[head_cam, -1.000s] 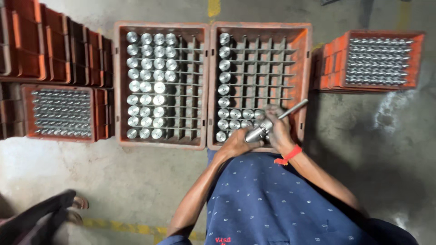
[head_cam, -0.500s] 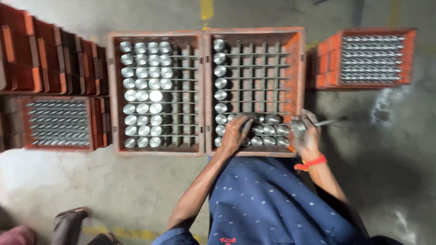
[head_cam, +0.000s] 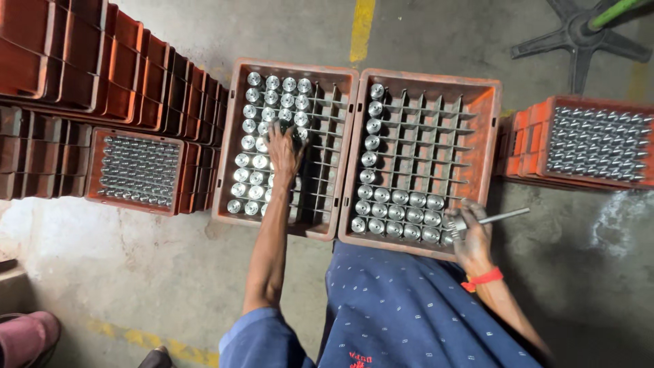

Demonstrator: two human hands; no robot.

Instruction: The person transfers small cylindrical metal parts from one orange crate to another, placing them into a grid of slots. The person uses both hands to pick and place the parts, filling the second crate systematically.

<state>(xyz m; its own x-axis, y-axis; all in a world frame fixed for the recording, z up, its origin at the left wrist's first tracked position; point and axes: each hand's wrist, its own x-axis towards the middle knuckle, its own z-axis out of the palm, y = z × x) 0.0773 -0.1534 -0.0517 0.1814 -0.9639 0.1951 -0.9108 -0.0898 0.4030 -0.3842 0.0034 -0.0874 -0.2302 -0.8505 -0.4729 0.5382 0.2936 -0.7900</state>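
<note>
Two orange divided crates sit side by side on the floor in front of me. The left crate holds several upright shiny metal cylinders in its left columns. My left hand reaches into it, fingers down on a cylinder near the middle. The right crate has cylinders down its left column and along its near rows. My right hand hovers at its near right corner, gripping a metal part with a long thin shaft pointing right.
Stacks of empty orange crates stand at the left, one filled with metal parts. Another full crate stack is at the right. A black chair base is at the top right. Another person's shoe is at the bottom left.
My left hand left the right crate and reached over into the left crate. My right hand stayed at the right crate's near right corner, still holding the shafted part.
</note>
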